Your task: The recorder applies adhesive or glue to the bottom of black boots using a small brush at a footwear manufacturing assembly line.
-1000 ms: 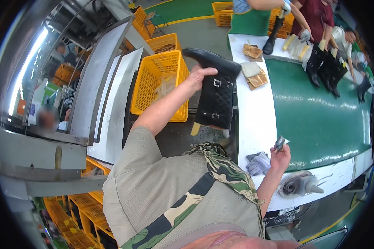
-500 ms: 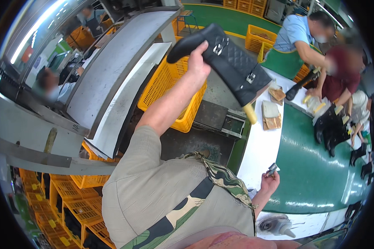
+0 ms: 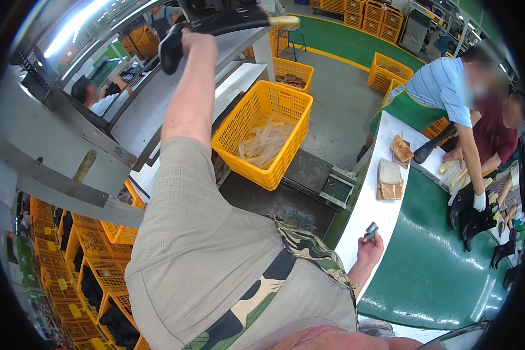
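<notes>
My left hand (image 3: 197, 42) is wrapped round the foot end of a black boot (image 3: 230, 22), held out over the metal shelf at the upper left. The boot lies nearly level, its toe toward the left, and a pale yellow stick pokes out of its shaft. Low on the right, above the white edge of a green-topped bench, my right hand (image 3: 368, 249) grips a small grey metallic piece (image 3: 370, 231) between bent fingers. I cannot make out the exact kind of that piece.
A yellow crate (image 3: 303, 108) holding clear plastic and pale strips stands below my left arm. Brown and white pads (image 3: 389, 172) lie on the bench (image 3: 426, 245). Co-workers handle black boots (image 3: 472, 219) at its far side. More yellow crates (image 3: 93, 265) are stacked at left.
My left hand has carried the boot up and left, from above the crate to over the metal shelf, turning it nearly level. My right hand has shifted slightly left, still with the metallic piece.
</notes>
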Demonstrator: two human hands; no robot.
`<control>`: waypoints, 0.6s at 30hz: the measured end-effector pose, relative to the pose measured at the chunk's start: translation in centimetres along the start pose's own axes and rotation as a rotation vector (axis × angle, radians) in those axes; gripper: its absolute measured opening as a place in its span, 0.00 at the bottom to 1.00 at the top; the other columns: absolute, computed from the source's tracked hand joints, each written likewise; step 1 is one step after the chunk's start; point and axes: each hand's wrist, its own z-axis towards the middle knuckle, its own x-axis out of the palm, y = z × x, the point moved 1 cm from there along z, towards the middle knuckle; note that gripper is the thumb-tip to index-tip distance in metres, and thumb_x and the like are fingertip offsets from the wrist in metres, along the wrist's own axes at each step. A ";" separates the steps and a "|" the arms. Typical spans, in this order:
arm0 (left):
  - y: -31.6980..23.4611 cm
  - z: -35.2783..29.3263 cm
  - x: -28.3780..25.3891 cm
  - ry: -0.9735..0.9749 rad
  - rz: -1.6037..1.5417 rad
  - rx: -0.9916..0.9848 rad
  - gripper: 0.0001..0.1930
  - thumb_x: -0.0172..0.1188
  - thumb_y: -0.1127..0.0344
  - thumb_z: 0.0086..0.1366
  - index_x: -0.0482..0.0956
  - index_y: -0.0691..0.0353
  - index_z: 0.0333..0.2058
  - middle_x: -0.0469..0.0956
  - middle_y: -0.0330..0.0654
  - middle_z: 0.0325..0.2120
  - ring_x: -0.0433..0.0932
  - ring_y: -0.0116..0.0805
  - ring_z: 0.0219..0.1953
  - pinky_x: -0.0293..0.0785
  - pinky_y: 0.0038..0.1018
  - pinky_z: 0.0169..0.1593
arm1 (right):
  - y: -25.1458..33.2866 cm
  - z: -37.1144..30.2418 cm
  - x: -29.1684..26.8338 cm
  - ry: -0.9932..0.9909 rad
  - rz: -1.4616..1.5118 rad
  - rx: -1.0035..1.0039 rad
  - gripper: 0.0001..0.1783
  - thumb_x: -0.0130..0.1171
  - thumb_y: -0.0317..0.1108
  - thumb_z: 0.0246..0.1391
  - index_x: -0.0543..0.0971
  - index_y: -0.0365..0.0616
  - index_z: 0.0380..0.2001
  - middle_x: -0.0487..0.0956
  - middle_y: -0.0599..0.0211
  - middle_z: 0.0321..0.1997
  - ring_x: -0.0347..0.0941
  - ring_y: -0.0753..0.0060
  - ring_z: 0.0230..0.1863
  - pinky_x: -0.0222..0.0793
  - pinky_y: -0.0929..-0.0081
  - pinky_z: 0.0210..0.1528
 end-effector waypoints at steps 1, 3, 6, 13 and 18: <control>-1.0 2.0 -0.5 -0.058 0.318 0.107 0.18 0.66 0.62 0.64 0.80 0.68 0.47 0.82 0.49 0.47 0.83 0.42 0.46 0.79 0.35 0.52 | -0.1 0.2 -0.3 0.021 -0.001 0.014 0.03 0.58 0.31 0.56 0.73 0.49 0.31 0.80 0.66 0.27 0.73 0.68 0.22 0.68 0.66 0.29; -2.4 5.0 -2.3 -0.113 1.013 0.410 0.18 0.66 0.61 0.64 0.81 0.64 0.50 0.80 0.47 0.51 0.82 0.40 0.50 0.78 0.34 0.54 | -0.2 0.5 -0.6 0.033 -0.012 0.029 0.03 0.58 0.31 0.56 0.73 0.49 0.31 0.80 0.65 0.27 0.73 0.68 0.22 0.68 0.66 0.29; -3.6 5.6 -3.9 -0.098 1.963 0.649 0.19 0.64 0.62 0.65 0.80 0.59 0.54 0.78 0.44 0.56 0.79 0.37 0.55 0.76 0.31 0.57 | -0.1 0.8 -0.8 0.031 -0.033 0.046 0.03 0.58 0.31 0.56 0.73 0.49 0.31 0.79 0.66 0.27 0.73 0.68 0.22 0.68 0.66 0.29; -5.7 -0.2 -6.4 0.102 2.656 0.727 0.19 0.63 0.66 0.64 0.82 0.51 0.54 0.77 0.38 0.58 0.78 0.35 0.58 0.78 0.39 0.54 | -0.2 1.8 -1.7 0.148 -0.003 0.052 0.03 0.57 0.29 0.57 0.73 0.49 0.30 0.80 0.64 0.30 0.75 0.68 0.25 0.69 0.69 0.28; -4.8 -2.1 -7.4 0.284 2.763 1.460 0.16 0.57 0.64 0.67 0.83 0.48 0.52 0.81 0.43 0.53 0.79 0.45 0.56 0.78 0.42 0.53 | -1.5 2.2 -4.2 0.122 -0.020 0.039 0.04 0.60 0.33 0.55 0.76 0.51 0.33 0.82 0.65 0.35 0.75 0.67 0.29 0.71 0.63 0.33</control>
